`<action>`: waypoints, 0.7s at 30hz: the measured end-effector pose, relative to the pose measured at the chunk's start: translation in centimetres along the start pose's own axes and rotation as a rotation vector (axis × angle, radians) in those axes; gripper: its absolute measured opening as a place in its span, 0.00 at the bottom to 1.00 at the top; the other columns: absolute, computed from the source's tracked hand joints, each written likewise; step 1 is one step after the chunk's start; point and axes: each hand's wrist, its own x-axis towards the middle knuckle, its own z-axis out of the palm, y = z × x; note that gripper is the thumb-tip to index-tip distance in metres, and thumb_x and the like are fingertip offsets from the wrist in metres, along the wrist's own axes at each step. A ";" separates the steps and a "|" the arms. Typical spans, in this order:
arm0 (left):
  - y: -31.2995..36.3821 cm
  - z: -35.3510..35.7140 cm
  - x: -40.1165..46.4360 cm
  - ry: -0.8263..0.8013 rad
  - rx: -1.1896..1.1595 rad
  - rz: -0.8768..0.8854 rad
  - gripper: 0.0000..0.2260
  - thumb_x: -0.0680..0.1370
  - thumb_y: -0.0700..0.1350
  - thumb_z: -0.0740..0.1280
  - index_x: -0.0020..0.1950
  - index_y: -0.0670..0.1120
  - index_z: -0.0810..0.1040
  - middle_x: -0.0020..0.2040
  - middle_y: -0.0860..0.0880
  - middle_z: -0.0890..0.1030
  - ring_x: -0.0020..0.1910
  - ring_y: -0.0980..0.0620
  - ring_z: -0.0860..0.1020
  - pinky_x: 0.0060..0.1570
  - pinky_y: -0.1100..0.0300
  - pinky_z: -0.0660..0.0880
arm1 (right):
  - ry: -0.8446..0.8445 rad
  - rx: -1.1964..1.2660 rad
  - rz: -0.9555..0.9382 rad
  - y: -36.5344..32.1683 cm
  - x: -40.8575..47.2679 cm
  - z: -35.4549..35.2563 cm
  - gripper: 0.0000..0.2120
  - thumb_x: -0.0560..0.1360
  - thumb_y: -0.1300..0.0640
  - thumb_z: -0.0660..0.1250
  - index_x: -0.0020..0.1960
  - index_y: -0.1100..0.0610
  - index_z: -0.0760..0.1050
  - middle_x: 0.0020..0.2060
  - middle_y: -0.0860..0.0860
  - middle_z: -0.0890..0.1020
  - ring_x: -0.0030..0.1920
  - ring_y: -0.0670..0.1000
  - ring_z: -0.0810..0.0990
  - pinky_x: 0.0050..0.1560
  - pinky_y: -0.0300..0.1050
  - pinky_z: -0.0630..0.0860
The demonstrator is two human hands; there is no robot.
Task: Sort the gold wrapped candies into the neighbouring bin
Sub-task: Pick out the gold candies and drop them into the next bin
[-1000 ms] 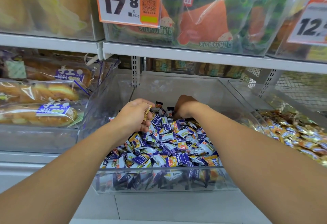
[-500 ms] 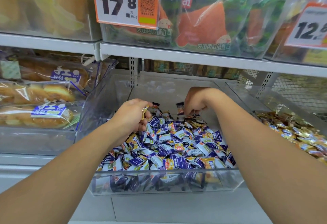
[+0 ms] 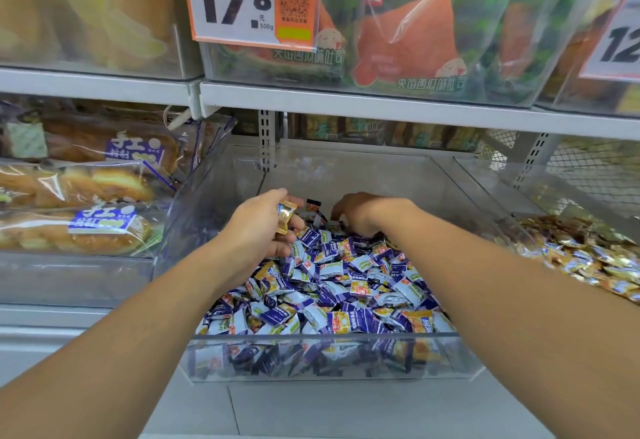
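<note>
Our left hand [image 3: 258,227] curls its fingers [image 3: 294,222] round a crinkly gold wrapped candy [image 3: 286,214], long axis upright, above the clear plastic bin [image 3: 329,357] of purple-wrapped sweets [image 3: 332,286]. Our right hand [image 3: 360,211] digs curled fingers into the pile's far edge; we cannot tell what they hold. The neighbouring bin [image 3: 498,175] of gold candies lies right.

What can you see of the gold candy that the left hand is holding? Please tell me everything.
The gold candy is a small sweet in a shiny gold foil-like wrapper with a blue patch near its top end. It stands roughly upright, slightly tilted, held in the curled fingers of the left hand, which hide its lower part. It is lifted above the purple candies at the back left of the clear bin, touching nothing else.
</note>
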 end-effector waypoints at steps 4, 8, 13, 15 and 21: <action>-0.2 0.0 -0.2 -0.037 0.063 -0.006 0.15 0.86 0.47 0.54 0.55 0.41 0.78 0.35 0.44 0.76 0.26 0.51 0.70 0.23 0.61 0.68 | -0.009 0.068 0.055 1.2 0.6 0.0 0.08 0.80 0.63 0.65 0.56 0.64 0.79 0.51 0.57 0.80 0.48 0.57 0.79 0.48 0.48 0.77; -0.1 0.0 -0.4 -0.060 0.060 -0.032 0.12 0.85 0.46 0.58 0.58 0.41 0.77 0.37 0.44 0.77 0.28 0.51 0.71 0.25 0.60 0.69 | 0.167 0.282 0.113 1.8 -1.4 -1.8 0.12 0.70 0.55 0.79 0.44 0.63 0.81 0.39 0.54 0.83 0.38 0.54 0.80 0.43 0.48 0.81; 0.7 0.4 -1.3 -0.155 -0.168 -0.159 0.19 0.83 0.53 0.60 0.63 0.39 0.75 0.43 0.41 0.80 0.33 0.49 0.77 0.29 0.59 0.77 | 0.244 0.807 0.091 1.8 -8.1 -4.8 0.10 0.67 0.55 0.81 0.44 0.57 0.84 0.38 0.52 0.86 0.37 0.49 0.84 0.42 0.40 0.81; 1.2 1.5 -1.6 -0.200 -0.271 -0.215 0.23 0.82 0.57 0.62 0.64 0.38 0.73 0.47 0.38 0.80 0.36 0.46 0.80 0.32 0.57 0.80 | 0.243 1.097 0.045 1.0 -10.2 -4.7 0.09 0.67 0.62 0.80 0.44 0.62 0.82 0.38 0.57 0.85 0.36 0.50 0.83 0.39 0.38 0.82; 0.9 4.8 -1.5 -0.156 -0.356 -0.212 0.09 0.82 0.39 0.64 0.60 0.37 0.75 0.41 0.43 0.79 0.30 0.56 0.75 0.23 0.68 0.73 | 0.599 1.202 0.114 1.6 -11.3 -2.2 0.06 0.75 0.67 0.71 0.51 0.61 0.82 0.43 0.57 0.84 0.43 0.53 0.82 0.52 0.50 0.82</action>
